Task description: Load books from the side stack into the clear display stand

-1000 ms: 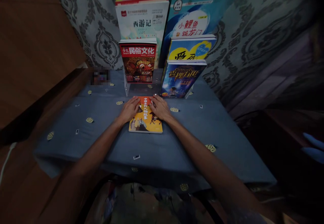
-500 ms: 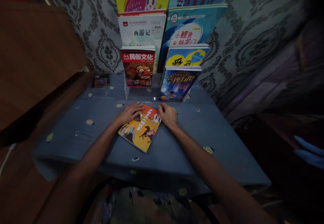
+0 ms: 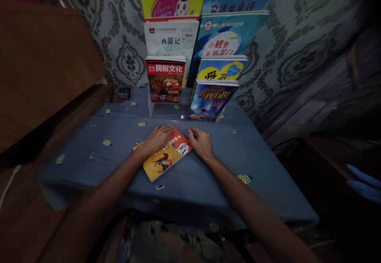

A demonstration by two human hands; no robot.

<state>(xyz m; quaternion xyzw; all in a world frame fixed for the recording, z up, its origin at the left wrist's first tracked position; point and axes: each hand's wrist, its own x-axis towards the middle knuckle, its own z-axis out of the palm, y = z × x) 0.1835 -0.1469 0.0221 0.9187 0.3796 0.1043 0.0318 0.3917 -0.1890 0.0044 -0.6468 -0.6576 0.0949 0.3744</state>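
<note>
An orange and yellow book (image 3: 164,160) lies flat on the blue tablecloth (image 3: 113,156), turned at a slant with its top end toward the right. My left hand (image 3: 157,139) rests flat on the book's upper left part, fingers stretched out. My right hand (image 3: 201,143) touches the book's right end with curled fingers, its palm on the cloth. Just behind the hands stands a clear stepped rack (image 3: 166,110) holding upright books, with a red one (image 3: 165,79) at the front left and a dark blue one (image 3: 210,100) at the front right.
More books fill the rack's higher steps against a grey patterned curtain (image 3: 119,45). A wooden panel (image 3: 38,64) rises at the left. The table's front edge (image 3: 178,215) is near my body. Blue gloved fingers (image 3: 361,180) of another person show at the far right.
The book has turned clockwise on the cloth, from nearly straight to strongly slanted, and slid slightly left. Both hands stayed on it and shifted with it.
</note>
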